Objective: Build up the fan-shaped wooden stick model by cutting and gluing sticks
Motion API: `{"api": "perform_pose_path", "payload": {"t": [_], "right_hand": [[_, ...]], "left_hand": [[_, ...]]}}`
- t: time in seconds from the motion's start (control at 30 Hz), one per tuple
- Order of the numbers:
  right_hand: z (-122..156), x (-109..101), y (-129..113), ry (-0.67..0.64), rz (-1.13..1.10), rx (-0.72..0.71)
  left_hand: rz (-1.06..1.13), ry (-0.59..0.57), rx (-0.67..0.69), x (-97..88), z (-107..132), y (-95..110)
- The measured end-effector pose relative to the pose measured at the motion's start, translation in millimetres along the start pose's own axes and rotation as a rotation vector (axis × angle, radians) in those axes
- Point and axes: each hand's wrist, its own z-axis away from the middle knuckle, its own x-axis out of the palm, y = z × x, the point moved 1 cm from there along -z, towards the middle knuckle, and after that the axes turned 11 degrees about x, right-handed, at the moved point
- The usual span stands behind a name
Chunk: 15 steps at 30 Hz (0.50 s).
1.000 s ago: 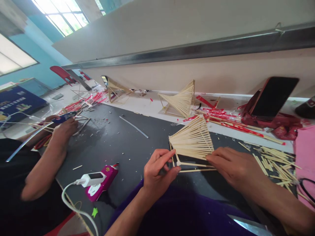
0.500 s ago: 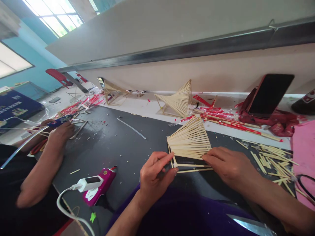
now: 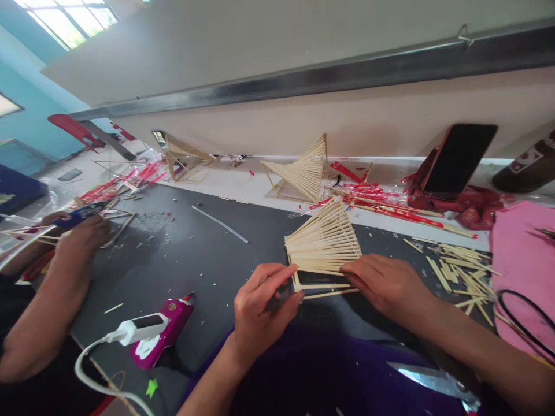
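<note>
In 1 second little has shifted: the fan point(image 3: 323, 242) still lies mid-bench point(image 3: 195, 254), left hand point(image 3: 260, 306) grip pinched shut on its 7 o'clock corner, right hand point(image 3: 381, 283) covering its 4 o'clock edge, grip hidden, so I cannot tell.

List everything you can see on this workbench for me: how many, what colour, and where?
fan-shaped stick frame: one, pale wood, on the black mat, under both hands
other stick frames: two, pale wood, back ledge
loose sticks: many, pale, right of the frame
red-wrapped sticks: a heap, behind the frame
glue gun: one, magenta, near left, white plug attached
phone: one, black, propped at back right
pink cloth: one, far right
co-worker's hand: one, far left, on a blue tool
left hand: pinches the frame's near-left corner
right hand: lies on its right end
</note>
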Motion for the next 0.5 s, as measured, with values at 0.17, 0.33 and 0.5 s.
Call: {"api": "perform_pose_path", "payload": {"t": [0.17, 0.33, 0.5], "right_hand": [[-3.8, -0.4, 1.0, -0.049, -0.018, 0.011], [-7.9, -0.9, -1.9, -0.059, -0.01, 0.025], [-9.7, -1.6, -3.3, -0.043, -0.007, 0.033]], "left_hand": [[0.011, 0.004, 0.023, -0.6, -0.1, -1.5], [-0.009, 0.0, 0.04, -1.3, 1.4, -2.6], [0.009, -0.005, 0.051, -0.8, 2.8, -4.4]]}}
